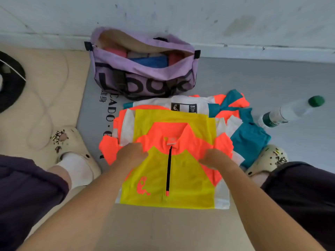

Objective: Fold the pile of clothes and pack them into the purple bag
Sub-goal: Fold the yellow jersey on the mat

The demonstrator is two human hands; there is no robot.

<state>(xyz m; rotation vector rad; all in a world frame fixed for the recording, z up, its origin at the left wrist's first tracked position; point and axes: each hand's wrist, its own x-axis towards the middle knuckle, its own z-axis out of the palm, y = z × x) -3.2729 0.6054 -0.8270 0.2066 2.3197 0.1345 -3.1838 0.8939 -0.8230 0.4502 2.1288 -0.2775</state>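
Folding is in hand on the top garment: a yellow/orange zip shirt (172, 165) lies front-up on the pile, collar away from the person, bottom edge nearest. Left hand (131, 153) and right hand (214, 158) both sit on the shoulder area either side of the zip, fingers curled down into the fabric; appears to be a grip or pinch on the cloth w/ each hand, though fingertips are hidden, so a flat press can't be excluded. Sleeves look already tucked in, body roughly rectangular; est. mid-fold, final fold not yet made. Beneath and behind: remaining pile of clothes (241, 124), orange/white/teal, unfolded, several items. Purple bag (145, 69) stands just beyond the pile against the wall, unzipped, w/ pink and blue folded items inside; partly filled. Judgement: task approx. part-way, several garments left. Plastic bottle (290, 111) lies on the floor to the right.
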